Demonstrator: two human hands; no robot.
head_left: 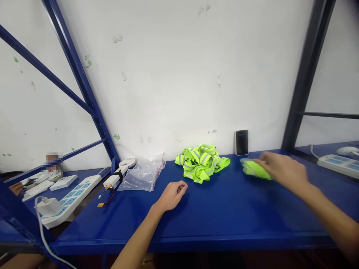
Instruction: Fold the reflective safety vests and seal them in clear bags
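Note:
My right hand (pixel 282 170), slightly blurred, grips the edge of a small clear plastic bag (pixel 253 168) with folded yellow-green reflective fabric inside, on or just over the blue table (pixel 218 216). Some of its fingertips are hidden behind the hand. My left hand (pixel 171 195) rests on the tabletop with curled fingers and nothing visible in them. Beyond it, near the wall, lies a loose heap of yellow-green reflective straps (pixel 202 162) with grey stripes. A clear zip bag (pixel 141 175), apparently flat, lies to the left of that heap.
Against the wall stands a small black-faced device (pixel 241 142). A white handheld fan (pixel 127 163) and a white battery pack (pixel 112 181) with wires lie at left. Blue posts (pixel 84 82) flank the table, with power strips (pixel 74 200) beyond. A person's hand shows far left.

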